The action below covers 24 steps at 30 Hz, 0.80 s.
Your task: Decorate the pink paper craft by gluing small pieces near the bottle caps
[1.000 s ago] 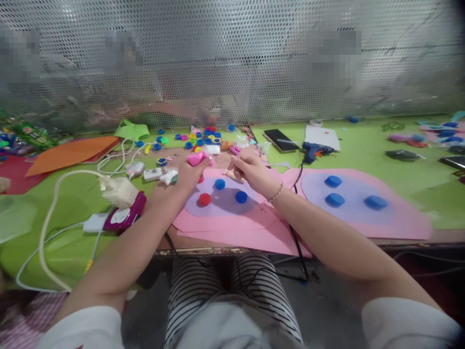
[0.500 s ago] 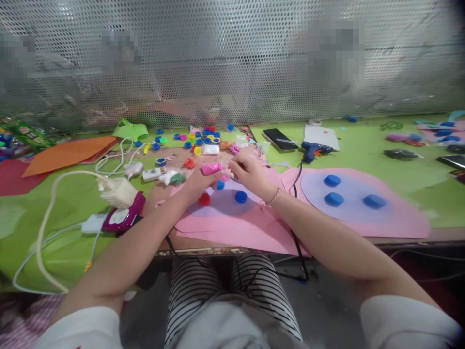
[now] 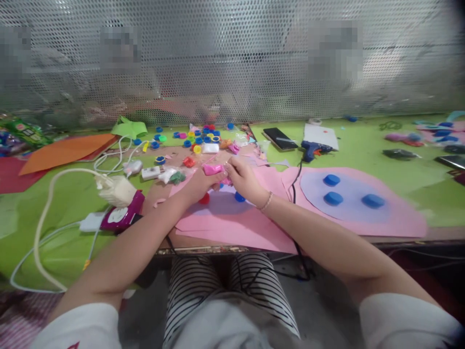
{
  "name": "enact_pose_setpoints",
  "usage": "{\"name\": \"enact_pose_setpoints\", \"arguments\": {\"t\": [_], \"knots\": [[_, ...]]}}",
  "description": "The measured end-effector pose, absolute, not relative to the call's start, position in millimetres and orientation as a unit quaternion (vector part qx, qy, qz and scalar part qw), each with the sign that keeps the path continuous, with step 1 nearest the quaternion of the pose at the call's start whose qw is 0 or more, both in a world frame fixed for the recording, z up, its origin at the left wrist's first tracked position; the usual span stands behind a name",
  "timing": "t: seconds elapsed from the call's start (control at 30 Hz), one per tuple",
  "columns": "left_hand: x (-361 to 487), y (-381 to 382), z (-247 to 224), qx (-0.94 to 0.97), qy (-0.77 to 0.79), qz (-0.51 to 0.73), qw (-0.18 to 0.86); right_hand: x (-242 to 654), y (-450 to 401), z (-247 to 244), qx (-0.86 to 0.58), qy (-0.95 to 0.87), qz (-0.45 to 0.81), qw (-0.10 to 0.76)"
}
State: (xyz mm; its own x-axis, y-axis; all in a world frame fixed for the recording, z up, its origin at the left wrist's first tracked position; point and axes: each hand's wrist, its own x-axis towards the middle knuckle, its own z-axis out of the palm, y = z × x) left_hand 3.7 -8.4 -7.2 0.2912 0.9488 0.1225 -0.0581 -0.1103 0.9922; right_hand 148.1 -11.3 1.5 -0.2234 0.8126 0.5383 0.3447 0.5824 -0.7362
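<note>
left hand (image 3: 204,184): clamped on glossy pink packet (image 3: 212,169) | right hand (image 3: 244,178): curled at its end, grip unclear | beneath both: flat pink paper (image 3: 232,228), round caps (image 3: 240,197)

Craft workshop by its look, green table (image 3: 366,148) under a glue gun (image 3: 313,150), perforated screen (image 3: 232,63) behind the glue gun, caps (image 3: 198,140) left of it, pink paper (image 3: 407,215) in front of it, orange card (image 3: 69,152) and plug (image 3: 115,190) far left.
</note>
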Motion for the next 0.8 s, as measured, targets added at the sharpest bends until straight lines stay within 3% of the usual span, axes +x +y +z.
{"name": "enact_pose_setpoints", "arguments": {"t": [0.13,0.33,0.5,0.63,0.8], "knots": [[-2,1,-6,0.558,0.363,0.505,0.549,157,-1,9,-0.413,-0.661,0.347,0.522],[-21,18,-5,0.601,0.535,0.475,0.357,173,21,9,-0.409,-0.545,0.471,0.561],[-23,25,-11,0.651,0.516,0.464,0.308,177,30,1,-0.399,-0.526,0.516,0.546],[-21,23,-11,0.694,0.487,0.445,0.288,186,39,-8,-0.441,-0.655,0.37,0.49],[-23,25,-14,0.739,0.486,0.416,0.211,187,41,-16,-0.47,-0.796,0.153,0.35]]}}
